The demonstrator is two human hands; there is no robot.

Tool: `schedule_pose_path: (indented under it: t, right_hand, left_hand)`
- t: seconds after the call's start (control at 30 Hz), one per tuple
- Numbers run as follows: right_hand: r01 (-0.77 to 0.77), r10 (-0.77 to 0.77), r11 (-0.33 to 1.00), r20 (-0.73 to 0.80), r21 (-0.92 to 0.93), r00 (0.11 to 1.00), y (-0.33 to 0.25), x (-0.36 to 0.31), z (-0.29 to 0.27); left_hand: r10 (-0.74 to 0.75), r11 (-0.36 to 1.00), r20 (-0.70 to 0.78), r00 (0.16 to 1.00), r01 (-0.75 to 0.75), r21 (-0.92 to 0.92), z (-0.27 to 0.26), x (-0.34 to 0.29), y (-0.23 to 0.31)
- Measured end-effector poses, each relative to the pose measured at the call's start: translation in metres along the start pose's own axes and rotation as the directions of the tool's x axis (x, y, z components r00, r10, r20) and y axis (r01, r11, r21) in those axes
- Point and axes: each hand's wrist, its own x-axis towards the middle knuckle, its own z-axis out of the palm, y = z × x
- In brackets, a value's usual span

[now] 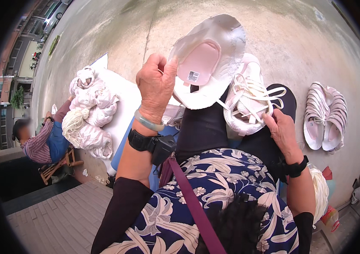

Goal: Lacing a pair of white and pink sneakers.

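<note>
My left hand [156, 82] is closed on the edge of a white shoe upper [203, 99], pinching it between thumb and fingers. The piece is spread wide, with a pale pink tongue [205, 57] and a small printed label [193, 76] near its end. To its right, a white laced shoe upper [243, 120] rests over my right thigh. Cream laces [252, 91] cross it, and loose loops stick out to the right. Thumb and fingertips of my right hand [280, 129] are pinched on the rim of its opening. Part of another upper [172, 114] lies beneath my left wrist.
Several bundled pale uppers [101, 101] and a hank of cream laces [76, 122] lie on a white board [122, 93] at left. A person [40, 144] sits on a wooden stool beyond. Stacked uppers [324, 116] lie on the ground at right; more laces [318, 186] hang near my right elbow.
</note>
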Motion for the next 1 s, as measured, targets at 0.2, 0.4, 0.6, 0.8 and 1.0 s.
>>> schedule_pose_path:
  t: [0.2,0.4,0.6,0.8,1.0]
  right_hand:
    - [0.039,-0.039,0.999,0.0,-0.024,0.999,-0.002,-0.002,-0.003]
    - [0.048,-0.048,0.999,-0.003,-0.016,0.999,0.0,-0.006,-0.001]
    - [0.066,-0.064,0.995,0.033,-0.069,0.997,0.0,-0.005,-0.001]
    - [0.217,-0.212,0.963,-0.052,0.157,0.976,0.013,0.0,0.008]
    - [-0.256,0.1,0.762,0.283,0.594,0.954,0.015,-0.019,-0.021]
  left_hand:
    - [-0.193,0.596,0.508,0.84,0.511,-0.619,-0.017,-0.042,-0.019]
    - [-0.001,0.707,0.688,0.725,0.487,-0.513,-0.023,-0.067,-0.017]
    - [0.256,0.923,0.696,0.671,0.045,-0.383,-0.019,-0.081,0.038]
    - [0.576,0.817,0.661,0.48,-0.332,-0.471,0.028,-0.076,0.08]
    - [0.621,0.754,0.71,0.331,-0.498,-0.428,0.068,-0.079,0.092]
